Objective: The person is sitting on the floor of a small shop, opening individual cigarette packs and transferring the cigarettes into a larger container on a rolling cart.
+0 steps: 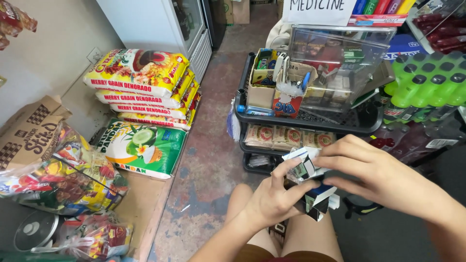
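Over the person's bare knees, both hands work at a cluster of small boxes. The left hand [272, 199] has its fingers closed around a dark-and-white small box [318, 200] from below, thumb up along its side. The right hand [376, 174] comes in from the right, its fingers curled over a lighter, clear-wrapped packet [302, 165] at the top of the cluster. Judging by this, the handling is midway: the boxes are gathered in the hands, none yet set down, and whether the wrap is being opened cannot be told.

Just beyond the hands stands a black wire rack [364, 123]. Its top tier carries an open cardboard box [262, 80] of small mixed items, a paper cup [287, 103] stuffed with pens and wrappers, and a clear plastic case [340, 63] with small packs inside. The tier below holds flat sealed packets [289, 137].

At left, rice sacks [143, 82] are stacked on the floor, beside clear bags of snack packets [63, 179]. At right sit shrink-wrapped green bottles [427, 80].
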